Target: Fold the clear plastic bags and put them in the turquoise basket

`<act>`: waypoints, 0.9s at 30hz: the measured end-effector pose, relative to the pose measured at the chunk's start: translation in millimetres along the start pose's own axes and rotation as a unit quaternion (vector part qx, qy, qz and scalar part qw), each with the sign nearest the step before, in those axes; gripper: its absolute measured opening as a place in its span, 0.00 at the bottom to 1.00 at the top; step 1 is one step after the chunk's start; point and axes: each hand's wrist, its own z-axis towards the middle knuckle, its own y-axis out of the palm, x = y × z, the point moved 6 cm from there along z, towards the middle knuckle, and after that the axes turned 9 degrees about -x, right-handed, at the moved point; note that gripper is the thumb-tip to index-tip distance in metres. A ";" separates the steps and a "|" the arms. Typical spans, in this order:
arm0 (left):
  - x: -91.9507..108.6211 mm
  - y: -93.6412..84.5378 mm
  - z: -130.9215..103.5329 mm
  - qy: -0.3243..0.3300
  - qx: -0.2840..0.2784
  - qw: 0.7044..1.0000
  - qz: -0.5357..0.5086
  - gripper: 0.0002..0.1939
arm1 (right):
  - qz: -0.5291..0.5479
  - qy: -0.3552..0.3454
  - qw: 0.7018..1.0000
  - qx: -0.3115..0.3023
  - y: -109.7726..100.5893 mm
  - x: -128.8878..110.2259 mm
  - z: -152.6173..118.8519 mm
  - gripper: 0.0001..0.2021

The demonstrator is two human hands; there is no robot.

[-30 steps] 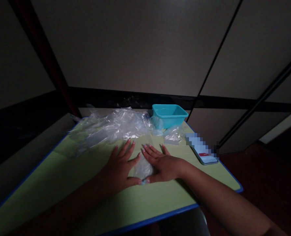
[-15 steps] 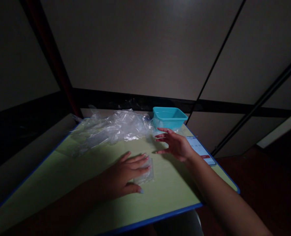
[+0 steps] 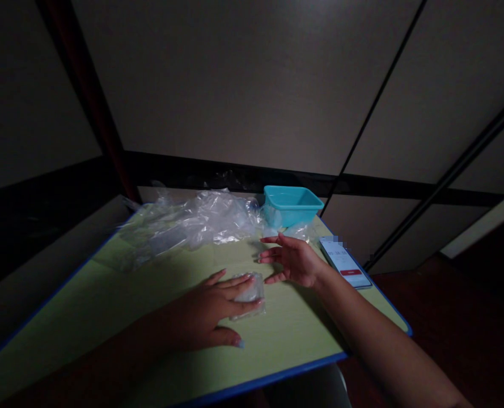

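Head view: one small clear plastic packet (image 3: 252,291), flat on pale-green, blue-edged surface (image 3: 294,337). At nine, left hand (image 3: 204,311), grip spread open, fingers resting atop packet. At two, right hand (image 3: 296,263), grip open, empty; beyond, lit phone (image 3: 347,267). At eleven, crumpled clear plastic heap (image 3: 217,218). At one, turquoise rectangular tub (image 3: 294,214).

Glossy, crinkled clear plastic bags (image 3: 217,218); smooth turquoise plastic tub (image 3: 292,209); smooth-looking green tabletop (image 3: 289,334).
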 end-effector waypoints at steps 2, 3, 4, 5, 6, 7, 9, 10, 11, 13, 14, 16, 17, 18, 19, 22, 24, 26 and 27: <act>-0.2 0.9 -0.2 -0.008 -0.004 1.000 0.005 0.30 | -0.010 -0.006 1.000 -0.013 3.8 0.3 -0.8 0.17; -0.2 1.1 -0.3 -0.010 -0.003 1.000 0.007 0.30 | -0.014 -0.009 1.000 -0.020 5.8 0.6 -1.2 0.18; -0.3 1.1 -0.5 -0.012 -0.001 1.000 0.007 0.30 | -0.017 -0.010 0.999 -0.027 7.8 1.1 -1.4 0.18; -0.3 1.1 -0.7 -0.012 0.002 1.000 0.007 0.30 | -0.019 -0.012 0.999 -0.036 9.8 1.8 -1.4 0.18; -0.3 1.1 -0.9 -0.013 0.005 1.000 0.006 0.30 | -0.021 -0.014 0.999 -0.045 11.7 2.6 -1.3 0.19; -0.3 1.2 -1.0 -0.013 0.007 1.000 0.005 0.30 | -0.022 -0.016 0.998 -0.056 13.7 3.5 -1.0 0.19; -0.2 1.2 -1.4 -0.014 0.008 1.000 0.003 0.30 | -0.021 -0.019 0.996 -0.083 17.9 5.8 -0.1 0.20; 0.1 0.9 -1.6 -0.015 0.009 1.000 0.001 0.30 | -0.020 -0.019 0.995 -0.096 19.8 7.1 0.2 0.21; 0.7 0.4 -1.8 -0.017 0.009 1.000 0.000 0.30 | -0.018 -0.019 0.994 -0.106 21.4 8.2 0.4 0.22; 2.0 -0.6 -2.2 -0.025 0.004 1.000 0.001 0.30 | -0.017 -0.022 0.992 -0.120 23.8 9.2 0.1 0.24; 2.8 -1.0 -2.3 -0.029 0.001 1.000 0.002 0.29 | -0.020 -0.025 0.991 -0.126 25.0 9.0 -0.3 0.25; 4.5 -1.5 -2.5 -0.031 -0.005 1.000 0.003 0.28 | -0.035 -0.034 0.989 -0.137 27.4 8.1 -1.3 0.26; 5.1 -1.8 -2.7 -0.030 -0.003 1.000 0.003 0.28 | -0.048 -0.035 0.988 -0.141 28.6 8.2 -1.7 0.27; 5.3 -2.1 -2.8 -0.029 0.001 1.000 0.002 0.28 | -0.065 -0.033 0.987 -0.145 29.8 8.9 -1.8 0.28; 5.2 -2.3 -3.0 -0.027 0.008 1.000 0.001 0.28 | -0.083 -0.031 0.985 -0.147 30.8 10.0 -1.7 0.29; 3.2 -1.5 -3.5 -0.025 0.020 0.999 0.003 0.28 | -0.135 -0.029 0.979 -0.148 33.5 14.6 0.2 0.31; 2.1 -0.6 -3.6 -0.024 0.022 0.999 0.004 0.29 | -0.160 -0.027 0.975 -0.152 35.6 17.8 1.5 0.32; 1.9 -0.7 -3.7 -0.026 0.022 0.999 0.002 0.30 | -0.182 -0.019 0.970 -0.160 37.9 20.9 1.7 0.32; 2.2 -1.2 -3.8 -0.027 0.022 0.999 0.001 0.30 | -0.191 -0.016 0.968 -0.165 39.1 22.0 1.4 0.32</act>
